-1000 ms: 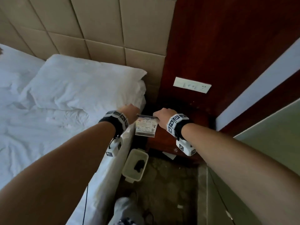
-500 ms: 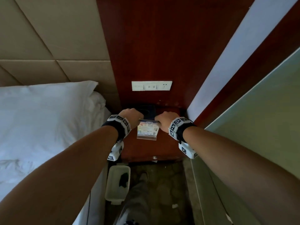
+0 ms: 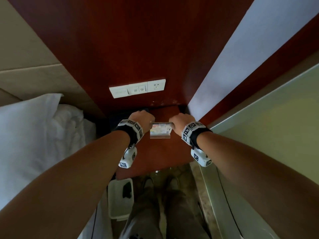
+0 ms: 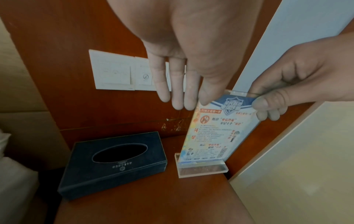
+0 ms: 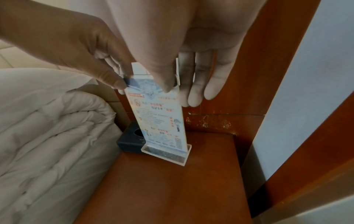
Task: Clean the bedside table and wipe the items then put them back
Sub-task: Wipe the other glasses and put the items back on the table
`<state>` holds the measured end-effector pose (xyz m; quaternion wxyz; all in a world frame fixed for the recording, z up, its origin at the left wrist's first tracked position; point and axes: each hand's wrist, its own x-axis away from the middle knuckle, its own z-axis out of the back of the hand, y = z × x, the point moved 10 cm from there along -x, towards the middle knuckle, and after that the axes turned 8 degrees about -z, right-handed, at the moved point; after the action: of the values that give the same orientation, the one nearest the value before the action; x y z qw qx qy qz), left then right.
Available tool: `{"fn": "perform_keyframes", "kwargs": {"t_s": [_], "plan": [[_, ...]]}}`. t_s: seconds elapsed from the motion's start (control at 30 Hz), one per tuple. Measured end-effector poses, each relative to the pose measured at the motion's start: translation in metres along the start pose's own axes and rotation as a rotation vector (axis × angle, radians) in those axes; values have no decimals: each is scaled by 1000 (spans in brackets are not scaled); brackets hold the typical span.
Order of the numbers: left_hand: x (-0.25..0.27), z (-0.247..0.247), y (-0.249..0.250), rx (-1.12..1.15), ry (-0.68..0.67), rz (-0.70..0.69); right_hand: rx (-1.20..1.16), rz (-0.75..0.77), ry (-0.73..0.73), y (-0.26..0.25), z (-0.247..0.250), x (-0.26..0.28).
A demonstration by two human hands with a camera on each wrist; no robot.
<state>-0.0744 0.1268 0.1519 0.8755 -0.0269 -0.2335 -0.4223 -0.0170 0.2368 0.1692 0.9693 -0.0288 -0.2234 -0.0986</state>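
Observation:
A clear acrylic sign stand (image 3: 160, 131) with a colourful printed card stands upright on the reddish wooden bedside table (image 3: 155, 157). Its clear base (image 4: 201, 168) appears to rest on the table top. My left hand (image 4: 191, 100) pinches the stand's top left corner between thumb and fingers. My right hand (image 5: 180, 89) pinches the top right corner the same way. A black tissue box (image 4: 114, 163) lies on the table just left of the stand (image 5: 161, 121), against the back wall. In the head view my left hand (image 3: 140, 119) hides most of the box.
A white switch and socket panel (image 3: 137, 89) sits on the wood wall behind the table. White pillow and duvet (image 3: 34, 135) border the table's left side. A pale panel (image 3: 259, 135) closes the right. A white waste bin (image 3: 120, 199) stands on the floor by my legs.
Both hands have carried the sign stand from near the bed's edge to over the table and lowered it. The head view has swung from the bed toward the table.

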Motion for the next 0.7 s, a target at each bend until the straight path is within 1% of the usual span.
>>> {"fn": "perform_keyframes", "kwargs": {"t_s": [0.3, 0.43, 0.57, 0.7], "plan": [[-85, -40, -19, 90, -78, 76, -73, -60, -58, 42, -45, -84], [-120, -59, -33, 166, -63, 144, -63, -40, -83, 54, -65, -126], [-151, -72, -45, 154, -47, 179, -51, -25, -86, 63, -80, -166], [-173, -83, -57, 167, -50, 230, -71, -27, -84, 67, -90, -194]]}}
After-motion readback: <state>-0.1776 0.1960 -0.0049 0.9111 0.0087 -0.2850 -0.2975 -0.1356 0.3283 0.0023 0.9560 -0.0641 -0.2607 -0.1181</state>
